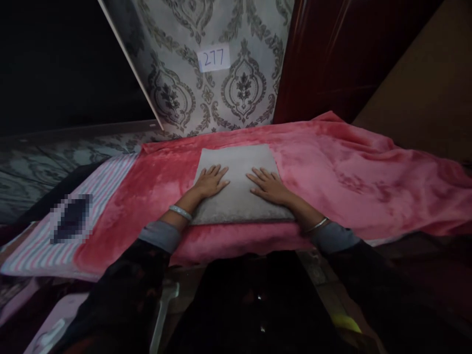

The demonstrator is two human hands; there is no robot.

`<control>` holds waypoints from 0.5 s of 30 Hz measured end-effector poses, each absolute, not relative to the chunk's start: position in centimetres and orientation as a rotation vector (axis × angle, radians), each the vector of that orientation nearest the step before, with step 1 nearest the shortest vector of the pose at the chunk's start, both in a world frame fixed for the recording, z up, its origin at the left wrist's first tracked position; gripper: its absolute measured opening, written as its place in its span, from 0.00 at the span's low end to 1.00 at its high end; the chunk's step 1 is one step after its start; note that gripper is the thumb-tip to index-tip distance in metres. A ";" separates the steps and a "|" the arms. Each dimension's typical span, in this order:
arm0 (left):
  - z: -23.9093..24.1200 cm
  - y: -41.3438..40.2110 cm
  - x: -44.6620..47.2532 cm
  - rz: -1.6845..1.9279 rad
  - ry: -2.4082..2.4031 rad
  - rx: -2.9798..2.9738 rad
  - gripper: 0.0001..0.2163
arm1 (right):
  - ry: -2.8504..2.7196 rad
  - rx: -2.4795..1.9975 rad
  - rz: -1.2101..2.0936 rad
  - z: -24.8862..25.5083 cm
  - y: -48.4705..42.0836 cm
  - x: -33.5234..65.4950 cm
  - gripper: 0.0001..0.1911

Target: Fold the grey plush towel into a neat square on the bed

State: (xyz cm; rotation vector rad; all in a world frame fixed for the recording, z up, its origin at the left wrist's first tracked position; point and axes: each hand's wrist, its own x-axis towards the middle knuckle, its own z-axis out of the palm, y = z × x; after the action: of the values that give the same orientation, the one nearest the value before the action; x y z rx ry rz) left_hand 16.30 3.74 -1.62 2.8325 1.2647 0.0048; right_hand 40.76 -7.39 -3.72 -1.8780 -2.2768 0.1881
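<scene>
On a rumpled pink fleece blanket [354,182], the left hand [210,181] and right hand [267,186] rest open on a square grey fabric pad [238,196], fingers spread flat, grasping nothing.

The left hand [211,181] and the right hand [268,186] rest palm down on the grey pad [238,196], one on each side of its centre line and well apart. The fingers [217,172] of both hands lie flat, slightly spread and pointing forward, with no grip applied. The left forearm [180,204] and right forearm [304,209] angle inward toward the pad.
</scene>
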 end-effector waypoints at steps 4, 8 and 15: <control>-2.4 2.9 11.6 0.091 1.224 2.803 0.28 | -2.243 -1.857 0.375 -4.1 -10.1 42.3 0.32; -3.7 1.5 7.2 0.246 1.188 2.709 0.27 | -2.081 -1.775 0.419 -5.9 -14.4 44.5 0.29; -4.5 -2.0 5.1 0.678 1.278 2.361 0.27 | -1.571 -1.655 0.328 -8.3 -18.7 44.9 0.32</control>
State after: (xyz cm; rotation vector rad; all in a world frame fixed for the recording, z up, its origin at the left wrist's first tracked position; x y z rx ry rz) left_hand 5.14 -2.03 -4.54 2.3612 1.2780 0.6777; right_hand 44.91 -18.71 -8.32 -1.6548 -1.5706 0.3285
